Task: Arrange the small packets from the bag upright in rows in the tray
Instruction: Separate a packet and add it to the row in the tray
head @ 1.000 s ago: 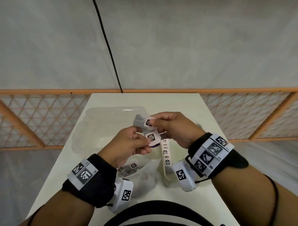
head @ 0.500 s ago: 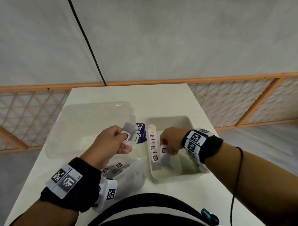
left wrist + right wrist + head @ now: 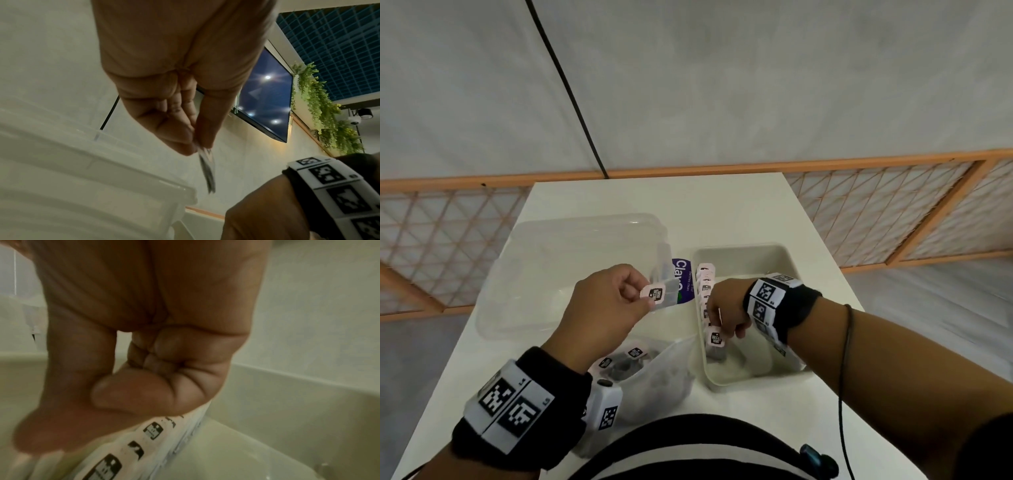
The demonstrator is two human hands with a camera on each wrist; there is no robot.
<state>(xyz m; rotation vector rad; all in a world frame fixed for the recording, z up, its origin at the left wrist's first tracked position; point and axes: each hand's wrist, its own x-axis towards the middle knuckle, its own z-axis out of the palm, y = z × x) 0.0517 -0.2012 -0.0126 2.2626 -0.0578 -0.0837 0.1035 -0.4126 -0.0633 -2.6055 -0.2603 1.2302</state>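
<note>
A cream tray (image 3: 739,248) stands on the table's right side with a row of small pink-topped packets (image 3: 704,284) upright along its left wall. My right hand (image 3: 722,325) is down inside the tray, fingers curled, pinching a packet (image 3: 716,339) at the near end of that row. In the right wrist view the right hand (image 3: 123,394) lies over the row of packets (image 3: 152,433). My left hand (image 3: 645,298) hovers left of the tray and pinches another packet (image 3: 656,294), seen edge-on as a thin packet (image 3: 207,170) below the left hand (image 3: 197,146). A clear bag (image 3: 654,373) with more packets lies near me.
A large clear plastic container (image 3: 571,260) sits at the left of the white table (image 3: 688,205). A purple-labelled item (image 3: 683,279) lies between it and the tray. An orange lattice railing (image 3: 893,212) runs behind the table.
A second ago both hands held packets together above the bag. The right hand has since carried one packet right and down into the tray; the left hand still holds its packet.
</note>
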